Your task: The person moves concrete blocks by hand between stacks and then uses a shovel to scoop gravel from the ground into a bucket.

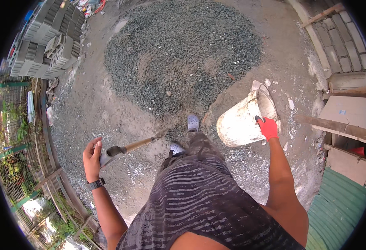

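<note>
My left hand (92,158), bare with a dark band on its wrist, has its fingers stretched out beside the grip of a shovel (137,145). I cannot tell whether the palm touches that grip. The shovel's wooden shaft slants toward my feet, its blade end at the edge of the gravel pile (183,50). On my right, a dirt-smeared white bucket (239,123) is tilted, its mouth facing right. My right hand (268,126), in a red glove with dark fingertips, is closed on the bucket near its rim.
Grey hollow blocks (51,37) are stacked at the far left. A wire fence (14,175) with plants runs along the left. At right are a block wall (343,41), a jutting wooden plank (337,128) and green corrugated sheeting (337,200). My feet in light clogs (193,122) stand by the gravel.
</note>
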### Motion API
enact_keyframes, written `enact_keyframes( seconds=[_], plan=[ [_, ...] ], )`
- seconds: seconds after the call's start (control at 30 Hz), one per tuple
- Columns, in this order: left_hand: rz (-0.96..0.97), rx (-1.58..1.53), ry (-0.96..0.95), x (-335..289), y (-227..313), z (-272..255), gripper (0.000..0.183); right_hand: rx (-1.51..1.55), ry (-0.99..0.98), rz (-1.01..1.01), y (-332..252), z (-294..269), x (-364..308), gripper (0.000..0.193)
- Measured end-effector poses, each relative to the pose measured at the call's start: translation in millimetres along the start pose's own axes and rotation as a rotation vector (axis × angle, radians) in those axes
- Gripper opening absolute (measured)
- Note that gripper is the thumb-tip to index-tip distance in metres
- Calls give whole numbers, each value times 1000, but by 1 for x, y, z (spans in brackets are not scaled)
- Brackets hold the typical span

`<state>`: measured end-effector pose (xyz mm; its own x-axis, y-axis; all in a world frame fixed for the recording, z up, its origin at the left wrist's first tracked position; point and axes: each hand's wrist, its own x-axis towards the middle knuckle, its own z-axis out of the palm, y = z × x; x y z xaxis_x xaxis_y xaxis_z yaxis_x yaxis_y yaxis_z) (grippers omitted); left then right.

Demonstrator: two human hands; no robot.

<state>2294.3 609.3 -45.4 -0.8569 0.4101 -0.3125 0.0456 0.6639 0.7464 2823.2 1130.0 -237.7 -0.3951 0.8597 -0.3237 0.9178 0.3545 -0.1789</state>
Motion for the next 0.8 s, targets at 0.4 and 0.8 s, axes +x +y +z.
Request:
enact_keyframes(
  seconds=[0.4,0.8],
  plan=[
    [5,-123,16,-107,-74,-36,38,191,18,319,1,137,-215,60],
    [136,-141,-274,-192,-159,-64,44,199,45,123,7,164,-286,55]
  ],
)
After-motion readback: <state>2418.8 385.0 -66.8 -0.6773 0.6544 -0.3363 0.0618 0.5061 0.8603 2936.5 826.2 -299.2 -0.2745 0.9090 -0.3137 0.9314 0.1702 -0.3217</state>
